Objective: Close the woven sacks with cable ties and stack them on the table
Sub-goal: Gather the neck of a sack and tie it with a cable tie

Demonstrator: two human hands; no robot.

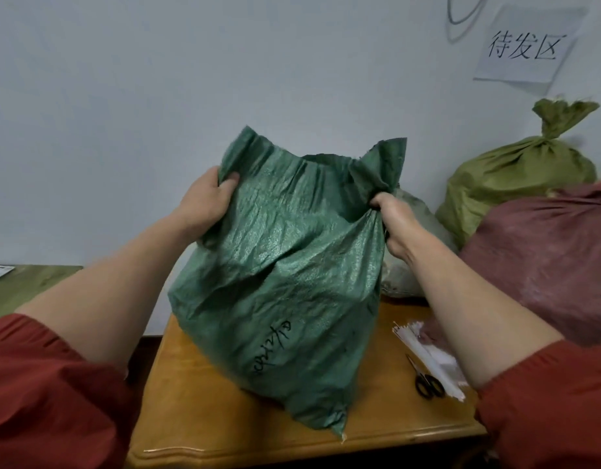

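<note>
A dark green woven sack (285, 282) stands upright on the wooden table (204, 418), its mouth open at the top and black handwriting low on its front. My left hand (207, 198) grips the left edge of the mouth. My right hand (394, 225) grips the bunched right edge. A bundle of white cable ties (424, 353) lies on the table to the right, partly hidden by my right forearm.
Black-handled scissors (427, 384) lie beside the ties. At the right stand a tied olive-green sack (519, 177), a red sack (556, 252) and a whitish sack (414, 231) behind the green one. A paper sign (525, 45) hangs on the wall.
</note>
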